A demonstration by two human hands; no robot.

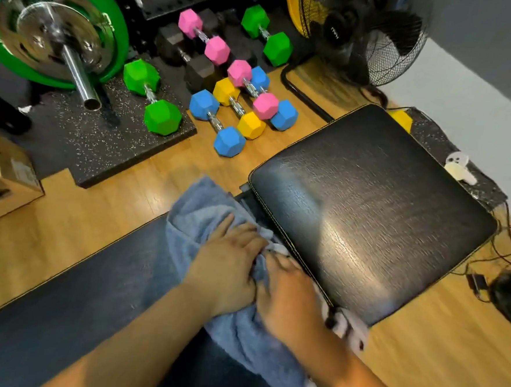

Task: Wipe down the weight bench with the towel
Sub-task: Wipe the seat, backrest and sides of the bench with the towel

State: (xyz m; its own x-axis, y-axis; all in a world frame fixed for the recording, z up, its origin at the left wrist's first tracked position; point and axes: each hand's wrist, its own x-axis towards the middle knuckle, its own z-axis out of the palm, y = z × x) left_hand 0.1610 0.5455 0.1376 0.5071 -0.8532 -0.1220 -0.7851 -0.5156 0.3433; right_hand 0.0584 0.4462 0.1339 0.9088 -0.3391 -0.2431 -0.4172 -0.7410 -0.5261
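Note:
The weight bench shows as two black padded sections: a shiny seat pad (373,213) ahead on the right and a longer pad (85,275) running toward me at lower left. A light blue towel (196,207) lies bunched over the gap between the pads. My left hand (228,264) rests flat on the towel with fingers spread forward. My right hand (287,289) sits beside it, its fingers tucked into the towel's folds at the seat pad's near edge. Whether those fingers grip the cloth is hidden. Part of the towel hangs down below my wrists.
Several coloured dumbbells (217,121) lie on the wooden floor and a speckled mat beyond the bench. A barbell with green plates (57,28) juts in at upper left. A floor fan (368,35) stands at the back. A cardboard box (1,181) is at left, cables (503,259) at right.

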